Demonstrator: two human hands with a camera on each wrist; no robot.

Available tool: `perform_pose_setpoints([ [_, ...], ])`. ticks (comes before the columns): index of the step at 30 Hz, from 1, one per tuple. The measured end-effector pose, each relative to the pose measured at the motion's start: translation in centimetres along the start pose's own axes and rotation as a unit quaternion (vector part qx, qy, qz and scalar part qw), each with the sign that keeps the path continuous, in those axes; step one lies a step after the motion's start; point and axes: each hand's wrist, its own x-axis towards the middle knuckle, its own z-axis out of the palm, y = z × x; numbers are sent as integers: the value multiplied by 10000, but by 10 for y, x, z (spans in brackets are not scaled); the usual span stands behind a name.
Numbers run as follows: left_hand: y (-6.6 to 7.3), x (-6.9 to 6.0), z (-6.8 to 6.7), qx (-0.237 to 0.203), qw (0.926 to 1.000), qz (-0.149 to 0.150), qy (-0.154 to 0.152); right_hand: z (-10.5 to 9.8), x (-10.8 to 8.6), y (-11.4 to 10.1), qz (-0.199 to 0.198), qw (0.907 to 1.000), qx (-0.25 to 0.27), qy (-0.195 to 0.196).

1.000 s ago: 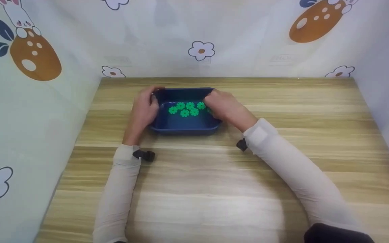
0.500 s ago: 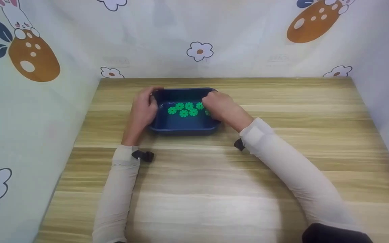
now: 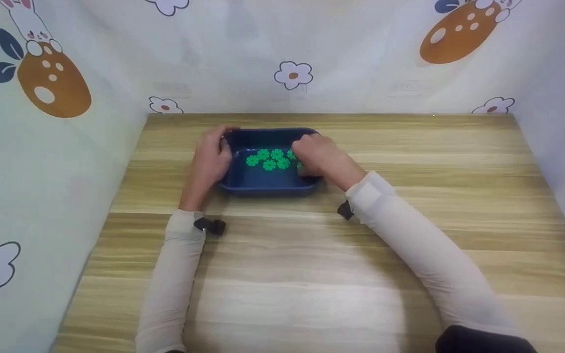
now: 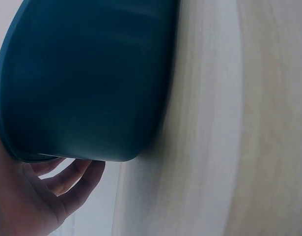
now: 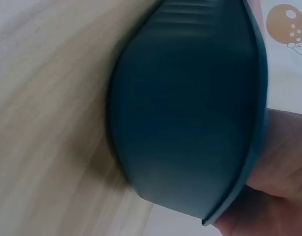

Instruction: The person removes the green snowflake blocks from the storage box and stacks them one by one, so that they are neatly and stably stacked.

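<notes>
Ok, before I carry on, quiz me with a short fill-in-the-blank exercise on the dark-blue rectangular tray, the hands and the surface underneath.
1. In the head view, the left hand grips the tray at its ____ end.
2. The small flower-shaped pieces lying in the tray are ____ in colour.
3. The hand partly hiding some of those pieces is the person's ____.
4. The tabletop has a striped ____-grain pattern.

Missing words: left; green; right; wood.

2 cream sleeves (image 3: 412, 240) | 2 black wrist devices (image 3: 210, 226) | black upper-arm cloth (image 3: 483, 340)
</notes>
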Motion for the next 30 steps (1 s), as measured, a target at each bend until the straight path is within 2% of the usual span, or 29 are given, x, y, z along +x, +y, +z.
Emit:
perform_pose_setpoints([
  [7, -1, 2, 2, 21, 9999, 149, 71, 8, 2, 5, -180, 9993, -139, 292],
  [13, -2, 3, 3, 35, 10000, 63, 27, 13, 3, 11, -432, 9982, 70, 420],
  [17, -1, 4, 4, 70, 10000, 55, 20, 14, 1, 15, -588, 9960, 409, 536],
  [22, 0, 4, 3, 165, 9999, 32, 23, 14, -2, 19, -780, 9891, 935, 833],
  [30, 3, 2, 1, 185, 9998, -81, 51, 19, -7, 23, -980, 9705, 1848, 1202],
])
